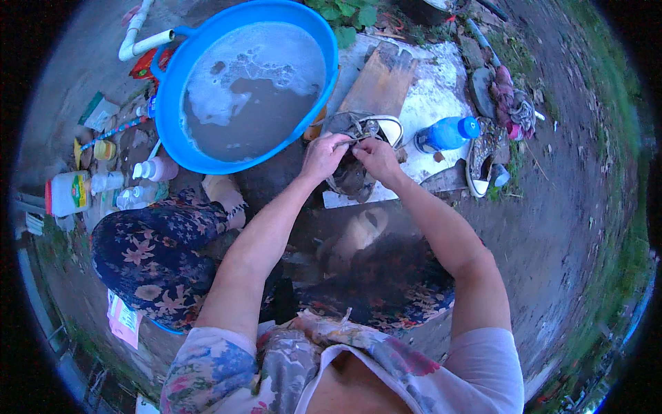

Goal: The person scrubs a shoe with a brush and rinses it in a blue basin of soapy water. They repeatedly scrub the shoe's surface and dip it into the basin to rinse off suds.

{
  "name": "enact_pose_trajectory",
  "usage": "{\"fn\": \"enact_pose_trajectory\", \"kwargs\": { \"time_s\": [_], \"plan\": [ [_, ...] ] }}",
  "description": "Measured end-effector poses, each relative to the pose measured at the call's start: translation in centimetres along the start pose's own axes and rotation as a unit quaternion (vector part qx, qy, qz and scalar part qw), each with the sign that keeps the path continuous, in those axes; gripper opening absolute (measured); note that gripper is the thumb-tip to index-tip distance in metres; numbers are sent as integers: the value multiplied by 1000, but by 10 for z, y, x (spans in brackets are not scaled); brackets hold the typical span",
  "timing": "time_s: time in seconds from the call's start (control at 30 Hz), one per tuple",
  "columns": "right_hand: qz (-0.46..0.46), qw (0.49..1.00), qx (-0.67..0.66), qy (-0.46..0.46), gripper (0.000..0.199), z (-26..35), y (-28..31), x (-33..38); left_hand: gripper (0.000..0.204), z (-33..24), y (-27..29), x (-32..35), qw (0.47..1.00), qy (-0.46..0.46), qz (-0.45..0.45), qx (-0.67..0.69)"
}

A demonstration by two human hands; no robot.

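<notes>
A dark, wet-looking sneaker (353, 182) with a white rubber toe lies in front of me at the near end of a wooden board. Both my hands are at its upper part, close together. My left hand (324, 157) pinches it with thumb and fingers from the left. From the right, my right hand (379, 160) grips it with bent fingers. A thin pale strip, perhaps a lace, runs between the fingertips; the fingers partly hide it. To the right, a second sneaker (477, 165), dark and speckled with a white sole edge, lies apart from my hands.
A big blue basin (328, 48) of foamy grey water stands at left. The wooden board (378, 83) rests on a white slab (441, 76). Right of my hands are a blue bottle (445, 134) and bundled cloth (512, 103). Several bottles, including a white jug (67, 193), stand far left.
</notes>
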State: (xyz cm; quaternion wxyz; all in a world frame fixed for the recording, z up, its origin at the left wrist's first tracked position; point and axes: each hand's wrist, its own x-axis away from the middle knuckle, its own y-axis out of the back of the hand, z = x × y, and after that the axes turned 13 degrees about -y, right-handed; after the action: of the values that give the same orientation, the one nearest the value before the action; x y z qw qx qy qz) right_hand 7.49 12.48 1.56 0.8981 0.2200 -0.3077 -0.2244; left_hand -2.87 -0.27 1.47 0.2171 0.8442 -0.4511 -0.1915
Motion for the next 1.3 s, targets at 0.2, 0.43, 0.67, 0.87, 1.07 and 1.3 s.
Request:
{"fn": "enact_pose_trajectory", "kwargs": {
  "time_s": [0.2,0.43,0.67,0.87,1.07,1.3],
  "plan": [
    [37,974,211,71,15,-5,14,39,15,0,-28,-14,966,107,-13,-236],
    [263,876,383,128,18,1,13,108,25,-2,-35,-31,942,203,10,-267],
    [28,893,443,-79,21,-32,100,78,25,7,-22,-17,973,129,11,-192],
    [-39,993,108,-3,21,-40,45,7,27,-22,-24,-7,962,-89,-150,-208],
    [-86,947,301,-68,26,0,18,-20,27,-32,-47,20,929,-185,-82,-310],
    [-11,991,80,-109,16,-6,31,-48,13,-12,-48,27,930,-225,-14,-289]
  ]
}}
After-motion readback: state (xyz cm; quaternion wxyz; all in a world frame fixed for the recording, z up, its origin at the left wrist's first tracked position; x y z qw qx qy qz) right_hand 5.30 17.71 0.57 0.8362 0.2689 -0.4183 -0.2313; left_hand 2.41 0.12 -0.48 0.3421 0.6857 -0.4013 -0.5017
